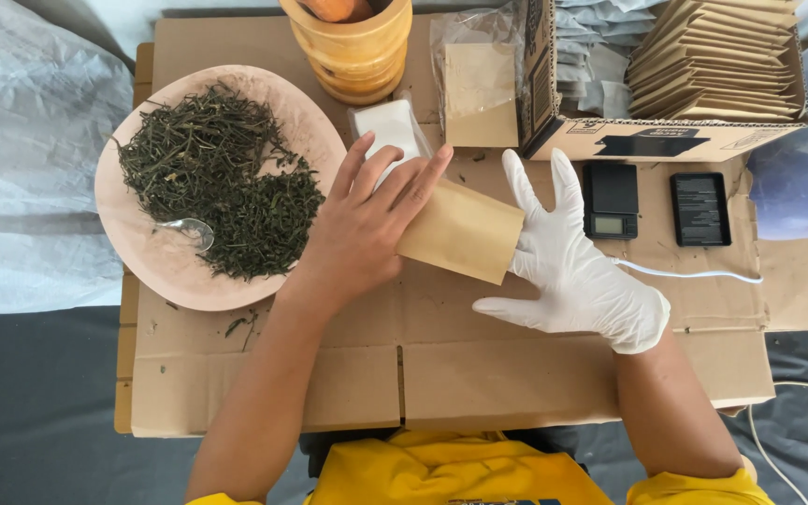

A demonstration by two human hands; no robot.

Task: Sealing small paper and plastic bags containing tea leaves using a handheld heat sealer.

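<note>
A small brown paper pouch (pixel 463 230) lies on the flattened cardboard (pixel 479 374) between my hands. My bare left hand (pixel 367 220) rests flat on the pouch's left end, fingers spread. My right hand (pixel 577 271), in a white glove, holds the pouch's right end, with its fingers partly hidden behind the paper. To the left sits a shallow pale pink dish (pixel 142 252) heaped with dried green leaves (pixel 222 182); a metal spoon (pixel 189 230) lies in the leaves.
A wooden mortar with a pestle (pixel 353 42) stands at the back. A clear bag of pouches (pixel 479 84) and a white packet (pixel 391 126) lie beside it. A cardboard box (pixel 675 136) holds stacked brown pouches. Two small black scales (pixel 610 198) (pixel 700 208) sit at right.
</note>
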